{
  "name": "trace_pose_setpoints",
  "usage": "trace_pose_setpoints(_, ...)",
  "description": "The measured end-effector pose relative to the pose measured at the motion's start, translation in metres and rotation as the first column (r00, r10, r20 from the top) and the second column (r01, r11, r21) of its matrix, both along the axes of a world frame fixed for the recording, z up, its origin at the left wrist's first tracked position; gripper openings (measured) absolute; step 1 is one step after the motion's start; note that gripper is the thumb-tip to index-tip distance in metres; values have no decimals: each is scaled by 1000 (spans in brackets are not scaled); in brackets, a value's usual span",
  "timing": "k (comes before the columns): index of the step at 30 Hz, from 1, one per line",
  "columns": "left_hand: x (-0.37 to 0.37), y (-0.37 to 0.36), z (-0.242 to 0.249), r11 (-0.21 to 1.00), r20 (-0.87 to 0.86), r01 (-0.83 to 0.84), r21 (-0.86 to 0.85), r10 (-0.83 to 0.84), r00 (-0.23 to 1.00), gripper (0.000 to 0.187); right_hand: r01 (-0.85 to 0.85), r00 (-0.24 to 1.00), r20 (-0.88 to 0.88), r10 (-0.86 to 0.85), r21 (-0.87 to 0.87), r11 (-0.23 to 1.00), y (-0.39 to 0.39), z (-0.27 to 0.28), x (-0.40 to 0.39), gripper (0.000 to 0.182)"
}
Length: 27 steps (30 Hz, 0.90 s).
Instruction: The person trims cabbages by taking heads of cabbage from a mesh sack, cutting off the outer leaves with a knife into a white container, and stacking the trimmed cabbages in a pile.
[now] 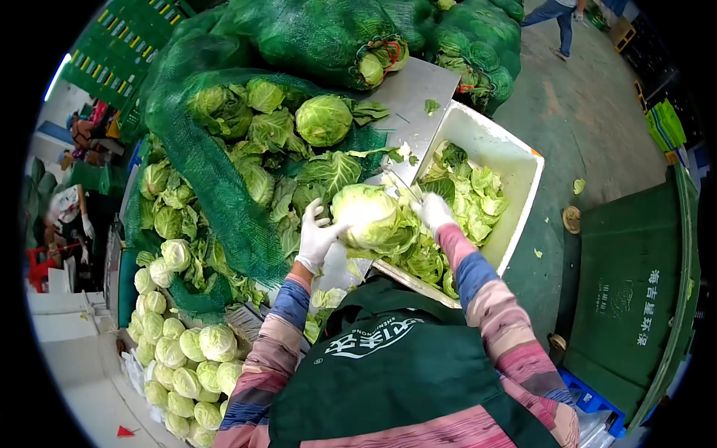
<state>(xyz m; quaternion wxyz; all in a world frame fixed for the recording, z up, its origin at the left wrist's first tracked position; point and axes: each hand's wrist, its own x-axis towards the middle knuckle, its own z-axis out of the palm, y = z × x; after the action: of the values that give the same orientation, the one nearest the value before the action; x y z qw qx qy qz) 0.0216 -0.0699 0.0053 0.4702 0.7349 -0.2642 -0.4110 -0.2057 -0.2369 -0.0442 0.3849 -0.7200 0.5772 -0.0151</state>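
Note:
My left hand, in a white glove, touches the left side of a pale green cabbage, its fingers spread. Gloved as well, my right hand is closed round a knife at the cabbage's right side; the blade points up and left. Loose outer leaves hang at the cabbage's right. Beside and beneath my right hand, a white foam box holds cut leaves. A green net lies open around whole leafy cabbages on the left.
Trimmed cabbages are piled at the lower left. Filled net sacks stand at the back. A metal tabletop shows behind the box. On the right is a large green bin. Other people are at the upper right and far left.

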Motion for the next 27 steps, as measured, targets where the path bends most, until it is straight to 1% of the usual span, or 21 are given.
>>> trace_pose_setpoints(1, -1, 0, -5, 990, -123, -140, 20, 141, 982, 89, 7, 1000, -28, -7, -21, 1000, 16, -14, -3, 38)
trace_pose_setpoints(2, -9, -6, 1, 989, -122, -145, 18, 146, 982, 89, 15, 998, -55, -17, -44, 999, 30, -25, -7, 38)
trace_pose_setpoints(4, -32, -20, 17, 926, -147, -309, 215, 343, 928, 82, 38, 997, -72, -32, 78, 996, 54, -39, -14, 39)
trace_pose_setpoints(5, -34, -25, 7, 952, -59, -262, 159, 274, 960, 86, 133, 983, 124, -137, 39, 990, 67, -51, -21, 48)
trace_pose_setpoints(6, -36, -29, -4, 971, 40, -214, 107, 211, 977, 90, 132, 983, 125, -136, 36, 991, 61, -55, -26, 48)
trace_pose_setpoints(8, -39, -36, -14, 994, 196, -103, 19, 98, 976, 97, 311, 842, 350, -411, 309, 899, 41, -59, -38, 63)
trace_pose_setpoints(9, -40, -36, -11, 995, 193, -101, 26, 94, 977, 97, 339, 809, 462, -362, 136, 931, 41, -28, -32, 70)
trace_pose_setpoints(10, -40, -36, -3, 999, 227, -33, -21, 37, 973, 98, 378, 774, 561, -293, -40, 925, 43, 20, -21, 76)
trace_pose_setpoints(12, -41, -38, 4, 997, 264, 50, -63, -32, 964, 100, 122, 920, 392, 33, -363, 924, 34, 60, -2, 82)
trace_pose_setpoints(14, -40, -40, 9, 982, 397, 154, -107, -100, 912, 102, -182, 899, 353, 259, -236, 955, 20, 59, 13, 83)
trace_pose_setpoints(15, -40, -39, 12, 981, 405, 149, -126, -86, 910, 98, -181, 937, 251, 242, -243, 953, 19, 59, 21, 76)
trace_pose_setpoints(16, -41, -37, 15, 981, 406, 148, -128, -84, 910, 98, -182, 937, 251, 244, -245, 952, 17, 59, 26, 76)
trace_pose_setpoints(18, -43, -34, 18, 1000, 600, 24, 11, -25, 799, 94, -129, 971, 172, 163, -194, 973, 14, 67, 38, 62)
trace_pose_setpoints(19, -50, -30, 13, 999, 552, -19, 44, -9, 834, 94, -95, 978, 140, 157, -369, 925, 18, 52, 45, 50)
trace_pose_setpoints(20, -67, -27, 19, 986, 580, -60, 153, -41, 813, 100, -95, 977, 144, 158, -369, 925, 19, 42, 47, 50)
trace_pose_setpoints(22, -76, -20, 8, 995, 591, -80, 55, 32, 806, 105, 10, 959, 269, 94, -363, 932, 20, 31, 45, 42)
trace_pose_setpoints(23, -67, -15, 3, 1000, 624, -12, 26, -7, 781, 108, 80, 953, 301, 21, -319, 944, 22, 39, 40, 35)
trace_pose_setpoints(24, -53, -11, -6, 999, 622, -14, 32, -9, 783, 108, 119, 973, 220, -71, -214, 970, 18, 37, 32, 32)
trace_pose_setpoints(25, -39, -5, -15, 997, 496, 23, -71, 15, 868, 109, 124, 985, 132, -109, -116, 985, 9, 6, 16, 32)
trace_pose_setpoints(26, -29, -7, -19, 980, 364, 45, -192, 28, 931, 110, 189, 978, 92, -185, -34, 981, 14, 10, -3, 33)
trace_pose_setpoints(27, -28, -4, -11, 982, 171, -30, -189, 63, 983, 111, 65, 996, -52, -66, -9, 998, 2, -21, -25, 37)
